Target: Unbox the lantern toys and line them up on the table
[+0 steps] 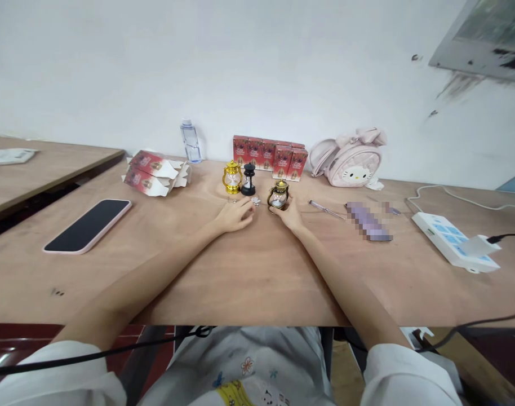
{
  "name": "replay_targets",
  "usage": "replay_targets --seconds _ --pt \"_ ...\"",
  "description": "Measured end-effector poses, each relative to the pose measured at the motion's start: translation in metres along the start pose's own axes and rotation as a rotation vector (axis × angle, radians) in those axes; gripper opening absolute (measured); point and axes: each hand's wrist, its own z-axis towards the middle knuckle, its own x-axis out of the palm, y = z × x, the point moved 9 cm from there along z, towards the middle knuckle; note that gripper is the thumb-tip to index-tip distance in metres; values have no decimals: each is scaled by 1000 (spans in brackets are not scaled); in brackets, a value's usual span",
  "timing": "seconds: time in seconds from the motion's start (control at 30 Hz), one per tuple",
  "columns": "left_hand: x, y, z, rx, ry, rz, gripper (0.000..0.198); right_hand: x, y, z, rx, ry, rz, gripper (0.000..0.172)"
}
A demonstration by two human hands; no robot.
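My right hand (290,215) is closed around the side and base of a small bronze-coloured miniature lantern (278,197) with a clear glass middle, upright and slightly tilted. My left hand (236,215) rests low on the table, its fingers curled together beside a few tiny silvery pieces (256,201). Whatever its fingertips hold, if anything, is too small to make out. Just beyond that hand stand a gold miniature lantern (232,177) and a black miniature lantern (248,180), side by side. A thin screwdriver (325,208) lies to the right of my right hand.
Several red boxes (261,153) stand against the wall, with a water bottle (190,141) and a pink bag (353,163) on either side. Opened cartons (154,173) and a phone (89,225) lie left. A blurred purple item (368,221) and power strip (454,239) lie right.
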Motion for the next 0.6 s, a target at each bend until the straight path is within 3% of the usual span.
replay_targets --seconds 0.13,0.3,0.43,0.6 --pt "2 -1 0 -36 16 -34 28 -1 11 -8 83 -51 70 71" --pt "-6 -11 3 -18 -84 -118 52 28 36 -25 63 104 260 51" --pt "-3 -14 6 -41 -84 -152 54 50 36 -35 103 186 312 54" --pt "-4 -9 5 -73 -105 -223 51 47 32 -32 141 187 439 53"
